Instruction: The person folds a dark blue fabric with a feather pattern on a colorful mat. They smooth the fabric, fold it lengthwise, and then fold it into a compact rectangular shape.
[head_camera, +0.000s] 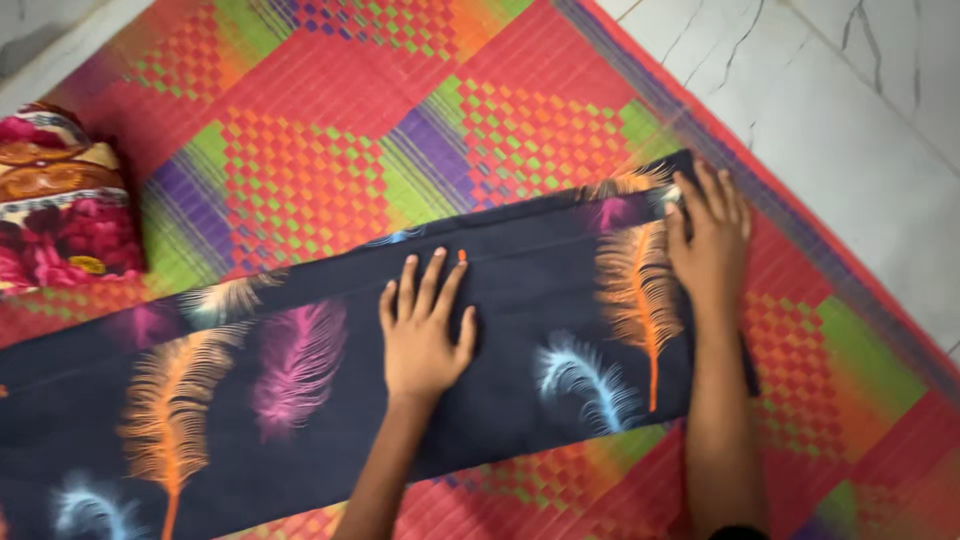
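A long folded dark cloth (500, 330) printed with orange, pink and blue feathers is laid across a woven mat (330, 120) of red, orange, green and purple checks, running from lower left to upper right. The left hand (425, 335) is pressed flat on the cloth's middle, fingers spread, nothing gripped. The right hand (710, 240) is laid open on the cloth's right end, fingertips at the upper corner; whether the edge is pinched cannot be told. Both forearms are crossed over the cloth's near edge. A folded floral fabric bundle (60, 200) in red and cream is seen at the mat's left edge, well apart from both hands. Pale veined floor tiles (850, 110) are seen beyond the mat at upper right.
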